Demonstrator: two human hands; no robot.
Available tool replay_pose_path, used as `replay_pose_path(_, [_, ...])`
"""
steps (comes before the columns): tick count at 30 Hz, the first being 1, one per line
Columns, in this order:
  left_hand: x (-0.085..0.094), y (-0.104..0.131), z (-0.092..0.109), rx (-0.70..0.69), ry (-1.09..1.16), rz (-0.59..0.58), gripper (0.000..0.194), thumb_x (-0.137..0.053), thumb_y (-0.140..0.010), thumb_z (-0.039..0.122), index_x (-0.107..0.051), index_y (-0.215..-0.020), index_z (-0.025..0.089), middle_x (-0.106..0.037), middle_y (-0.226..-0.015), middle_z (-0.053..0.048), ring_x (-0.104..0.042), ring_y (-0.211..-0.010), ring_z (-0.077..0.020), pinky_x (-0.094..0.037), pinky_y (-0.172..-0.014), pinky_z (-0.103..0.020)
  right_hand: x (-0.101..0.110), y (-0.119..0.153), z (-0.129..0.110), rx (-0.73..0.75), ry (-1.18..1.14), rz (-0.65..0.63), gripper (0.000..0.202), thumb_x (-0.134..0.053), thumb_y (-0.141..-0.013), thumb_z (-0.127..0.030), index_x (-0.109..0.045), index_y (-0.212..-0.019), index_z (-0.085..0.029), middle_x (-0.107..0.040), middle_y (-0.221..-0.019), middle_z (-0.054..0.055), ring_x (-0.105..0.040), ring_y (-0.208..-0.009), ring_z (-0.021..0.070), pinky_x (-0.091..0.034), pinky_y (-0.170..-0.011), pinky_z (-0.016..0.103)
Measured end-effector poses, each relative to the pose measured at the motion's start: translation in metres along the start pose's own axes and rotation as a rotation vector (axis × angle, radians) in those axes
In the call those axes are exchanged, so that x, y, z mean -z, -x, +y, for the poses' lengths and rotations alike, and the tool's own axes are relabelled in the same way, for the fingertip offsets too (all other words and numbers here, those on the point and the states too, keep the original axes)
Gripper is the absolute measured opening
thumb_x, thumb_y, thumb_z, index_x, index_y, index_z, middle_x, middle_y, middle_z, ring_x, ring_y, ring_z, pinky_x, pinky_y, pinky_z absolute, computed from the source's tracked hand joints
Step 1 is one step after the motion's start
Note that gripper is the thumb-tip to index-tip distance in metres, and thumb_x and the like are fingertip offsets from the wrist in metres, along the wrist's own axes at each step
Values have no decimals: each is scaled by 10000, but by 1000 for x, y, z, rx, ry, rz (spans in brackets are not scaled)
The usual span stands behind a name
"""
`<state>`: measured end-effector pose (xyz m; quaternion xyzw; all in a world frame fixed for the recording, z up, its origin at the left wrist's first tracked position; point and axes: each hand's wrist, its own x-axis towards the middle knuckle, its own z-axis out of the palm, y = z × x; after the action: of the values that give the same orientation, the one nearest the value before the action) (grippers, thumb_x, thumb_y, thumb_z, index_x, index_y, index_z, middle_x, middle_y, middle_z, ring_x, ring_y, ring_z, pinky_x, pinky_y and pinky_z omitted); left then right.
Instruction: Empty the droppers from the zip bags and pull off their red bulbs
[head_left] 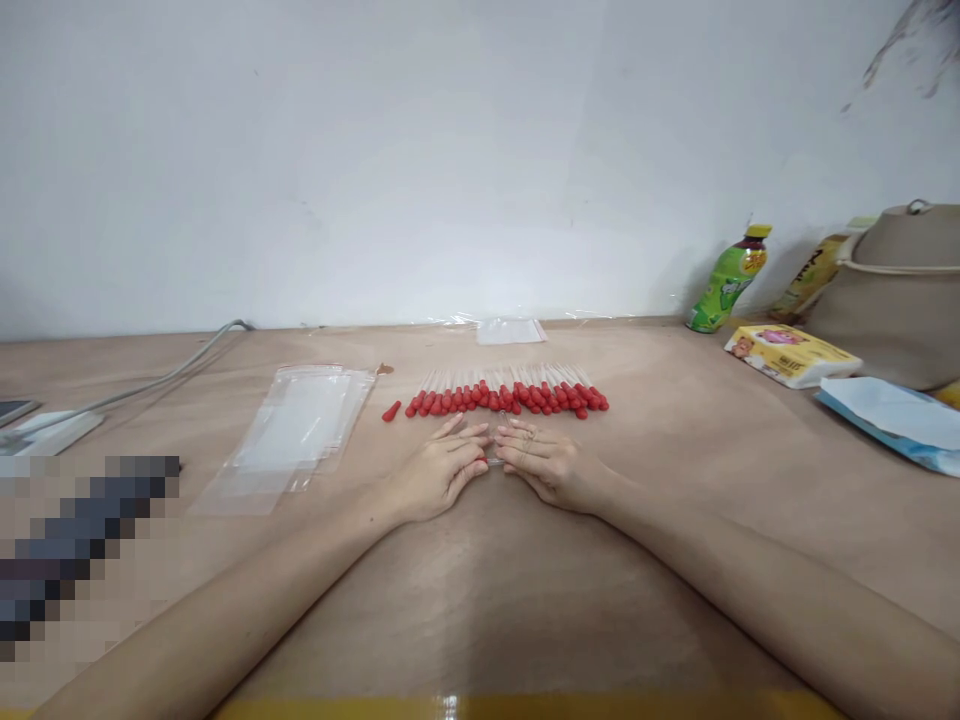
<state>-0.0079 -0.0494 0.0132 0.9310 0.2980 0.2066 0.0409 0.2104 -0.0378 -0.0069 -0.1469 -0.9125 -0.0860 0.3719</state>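
- Forearms [225,600], both mine and bare, reach in from the two near corners over the brown table [480,600].
- Left hand [442,470]: palm down, fingers loosely together and pointing towards the other hand; thumb and forefinger appear pinched on a red piece [481,459].
- Right hand [553,465]: palm down, fingertips gathered at clear plastic [494,461] in the narrow gap between my hands. Whether they pinch or merely press it, I cannot tell; my own fingers cover most of it.
- Red-headed sticks [469,395]: side by side in a row just beyond my fingertips, heads towards me, pale stems towards the wall [420,180]. One lone red head [391,411] lies slightly apart at the left end.
- Handling, in my judgement: light, with smooth heads and slender stems that could bend or snap. Best hold is a gentle pinch on the head. Plastic film is likely limp and slippery, better taken by an edge.
- Clear bags [289,420]: overlapping flat, left of my left hand and apart from it.
- Green bottle [726,285] and yellow box [793,355]: far right, well apart from my hands.
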Motion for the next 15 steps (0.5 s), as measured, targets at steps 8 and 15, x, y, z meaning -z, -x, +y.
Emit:
replay_pose_path(8, [1, 0, 2, 24, 3, -7, 272, -343, -918, 260, -592, -961, 157, -599, -1165, -84, -443, -1212, -189, -252, -1089, -443, 0, 2, 1, 31, -7, 54, 265, -459, -848, -100, -585, -1081, -100, -634, -1090, 125, -511, -1142, 189, -402, -1021, 401])
replay_pose_path(15, [0, 3, 1, 28, -5, 19, 297, -337, -917, 266, -595, -998, 143, -590, -1176, -103, -472, -1186, -204, -315, -1059, -445, -2, 5, 2, 43, -7, 83, 296, -455, -830, -62, -579, -1095, -110, -627, -1103, 124, -504, -1148, 188, -390, -1025, 423])
